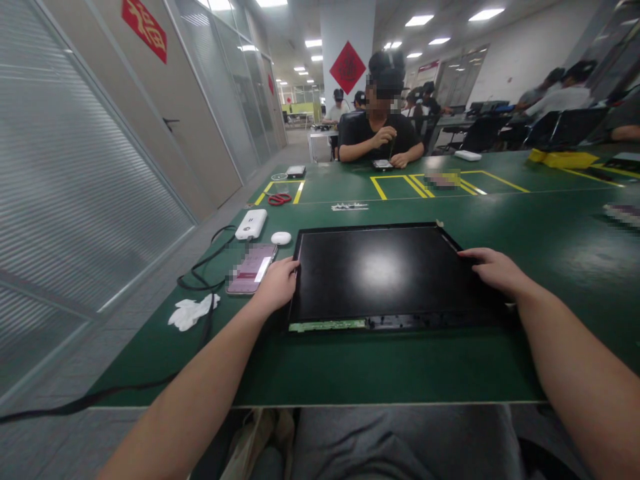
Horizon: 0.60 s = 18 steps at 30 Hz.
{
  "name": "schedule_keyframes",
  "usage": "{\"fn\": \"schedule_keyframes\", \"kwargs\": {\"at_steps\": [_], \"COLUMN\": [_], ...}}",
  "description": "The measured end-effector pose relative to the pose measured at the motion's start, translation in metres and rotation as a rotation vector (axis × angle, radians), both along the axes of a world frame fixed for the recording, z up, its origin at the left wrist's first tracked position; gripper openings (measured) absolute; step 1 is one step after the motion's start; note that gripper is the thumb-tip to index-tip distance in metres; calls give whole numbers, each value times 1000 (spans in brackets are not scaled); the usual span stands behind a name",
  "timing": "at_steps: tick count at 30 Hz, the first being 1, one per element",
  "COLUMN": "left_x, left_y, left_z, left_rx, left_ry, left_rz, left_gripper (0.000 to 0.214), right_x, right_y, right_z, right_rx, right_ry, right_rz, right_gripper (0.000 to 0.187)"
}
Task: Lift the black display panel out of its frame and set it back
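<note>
A black flat display panel (340,273) lies in front of me with its dark, glossy screen facing up. Along its near edge runs a bare green circuit board strip (327,326). My left hand (280,283) grips the panel's left edge, thumb on top and the other fingers mostly hidden beneath. On the opposite side, my right hand (495,270) holds the right edge, its thumb laid on the frame. Whether the panel rests fully on the table or is slightly raised, I cannot tell.
On the green table (400,377), a phone (250,270), white power bank (251,224), white earbud case (281,238), crumpled tissue (193,312) and black cable (200,272) lie left. Red-handled scissors (279,199) and small metal pieces (349,207) lie beyond. A co-worker (383,127) sits opposite.
</note>
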<state>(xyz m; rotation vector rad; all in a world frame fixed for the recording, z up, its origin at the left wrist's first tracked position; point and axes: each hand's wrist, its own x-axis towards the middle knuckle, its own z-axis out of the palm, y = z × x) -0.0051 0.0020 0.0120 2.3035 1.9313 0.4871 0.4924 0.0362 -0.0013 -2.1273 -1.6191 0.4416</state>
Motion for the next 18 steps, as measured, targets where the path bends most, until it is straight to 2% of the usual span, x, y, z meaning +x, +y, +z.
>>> {"fn": "schedule_keyframes", "kwargs": {"at_steps": [5, 10, 15, 18], "left_x": [0, -2, -2, -1], "left_y": [1, 1, 1, 0], "left_z": [-2, -5, -6, -5], "left_rx": [0, 6, 3, -10], "left_ry": [9, -49, -109, -115], "left_rz": [4, -9, -2, 11], "left_gripper": [45, 44, 43, 43], "right_x": [5, 9, 9, 5], "right_y": [0, -1, -1, 0], "right_z": [-5, -1, -4, -6], "right_rx": [48, 63, 69, 44], "right_ry": [182, 315, 362, 326], "right_rz": [14, 43, 41, -31], "right_gripper": [47, 34, 36, 44]}}
